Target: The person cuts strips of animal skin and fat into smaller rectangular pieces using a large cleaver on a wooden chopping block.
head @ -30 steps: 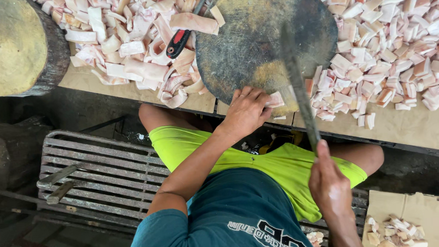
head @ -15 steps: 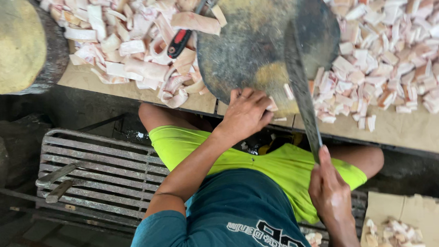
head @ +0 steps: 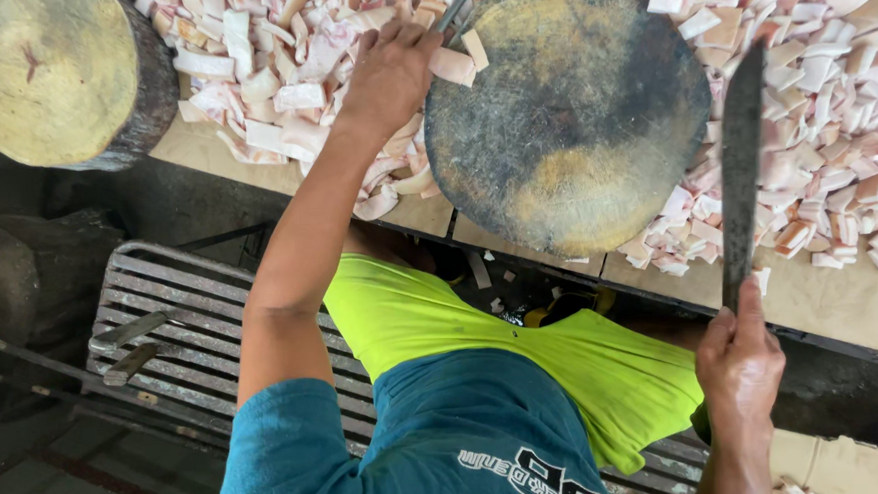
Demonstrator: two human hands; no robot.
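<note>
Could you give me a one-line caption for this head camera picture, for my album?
Left hand reaching into pale meat pieces beside a round chopping block; right hand gripping a long cleaver.

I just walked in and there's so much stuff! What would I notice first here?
Probably the big round dark chopping block in the middle of the table, with heaps of pale pink-and-white cut pieces piled all around it. Next, the long dark knife held upright at the right by the right hand. The left hand reaches into the pieces at the block's upper left edge.
</note>
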